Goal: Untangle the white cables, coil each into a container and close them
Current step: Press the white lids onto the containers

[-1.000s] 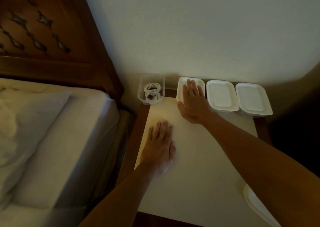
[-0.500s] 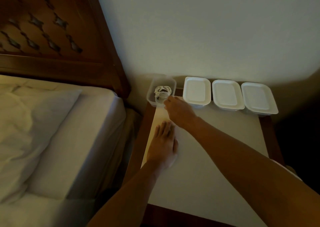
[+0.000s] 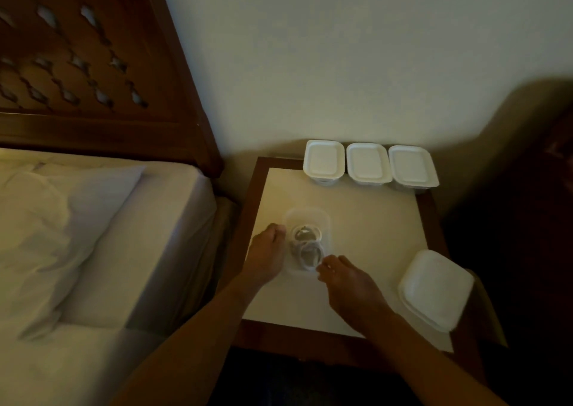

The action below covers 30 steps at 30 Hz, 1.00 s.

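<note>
Clear container point(image 3: 307, 217) is gripped at its left wall by left hand point(image 3: 266, 252); coiled white cable point(image 3: 307, 249) is contained inside. Right hand point(image 3: 350, 284) is curled at the near rim; its grasp cannot be told. Beyond, three lidded containers point(image 3: 367, 163) are lined up.

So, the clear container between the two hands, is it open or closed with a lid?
Open. The clear container has no lid on it, and the coiled white cables lie uncovered inside it.

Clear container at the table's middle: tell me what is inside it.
Coiled white cables lie inside the clear container, two loops showing. The right hand covers its near edge, the left hand its left wall.
</note>
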Each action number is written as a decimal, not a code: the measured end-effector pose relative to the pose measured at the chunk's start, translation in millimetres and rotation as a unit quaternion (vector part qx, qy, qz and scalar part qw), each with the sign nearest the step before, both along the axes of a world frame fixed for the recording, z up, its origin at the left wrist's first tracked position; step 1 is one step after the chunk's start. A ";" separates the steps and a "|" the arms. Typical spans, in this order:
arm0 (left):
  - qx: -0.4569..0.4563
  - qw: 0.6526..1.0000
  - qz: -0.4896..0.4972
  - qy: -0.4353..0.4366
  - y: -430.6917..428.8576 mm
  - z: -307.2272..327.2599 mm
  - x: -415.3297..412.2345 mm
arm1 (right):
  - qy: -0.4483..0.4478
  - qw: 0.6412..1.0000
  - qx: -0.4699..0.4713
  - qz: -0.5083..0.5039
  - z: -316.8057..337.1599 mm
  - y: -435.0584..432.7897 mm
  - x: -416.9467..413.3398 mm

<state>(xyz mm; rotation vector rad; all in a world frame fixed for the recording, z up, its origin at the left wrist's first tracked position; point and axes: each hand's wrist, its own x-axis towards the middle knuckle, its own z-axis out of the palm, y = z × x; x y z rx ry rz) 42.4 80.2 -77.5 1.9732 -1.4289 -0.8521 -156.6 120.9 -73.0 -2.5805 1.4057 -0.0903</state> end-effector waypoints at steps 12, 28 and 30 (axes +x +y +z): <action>0.000 0.995 -0.084 -0.050 27.9 9.8 -65.9 | 0.057 0.928 0.012 -0.368 3.6 -11.1 -142.2; 0.067 0.993 -0.037 0.091 16.8 22.3 -63.9 | -0.342 0.897 -0.091 -0.265 80.7 -45.6 -96.2; 0.073 0.991 -0.024 0.112 16.8 23.2 -62.2 | -0.239 0.946 -0.173 -0.130 76.6 -24.9 -76.0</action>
